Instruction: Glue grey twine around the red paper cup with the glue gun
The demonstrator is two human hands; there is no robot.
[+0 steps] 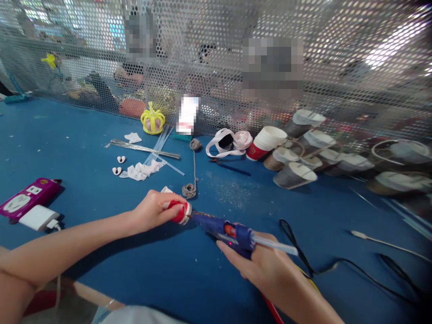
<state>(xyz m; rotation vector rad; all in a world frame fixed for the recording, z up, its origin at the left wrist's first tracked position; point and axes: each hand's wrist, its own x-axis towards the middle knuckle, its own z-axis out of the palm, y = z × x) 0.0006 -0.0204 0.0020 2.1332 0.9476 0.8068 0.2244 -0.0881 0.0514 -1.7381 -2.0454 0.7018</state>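
My left hand is closed around a red and white paper cup lying on its side above the blue table. In my right hand is a blue hot glue gun, its small red light lit. A clear glue stick sticks out of its back end. The nozzle points left and is at the near end of the cup; whether it touches I cannot tell. Just beyond the cup lies a grey ball of yarn, with a strand running to a second grey ball.
Grey-wrapped cups and a stack of paper cups stand at the right. Pliers, glue sticks, wires and a yellow crown lie farther back. A purple power bank is left; black cables cross the right side.
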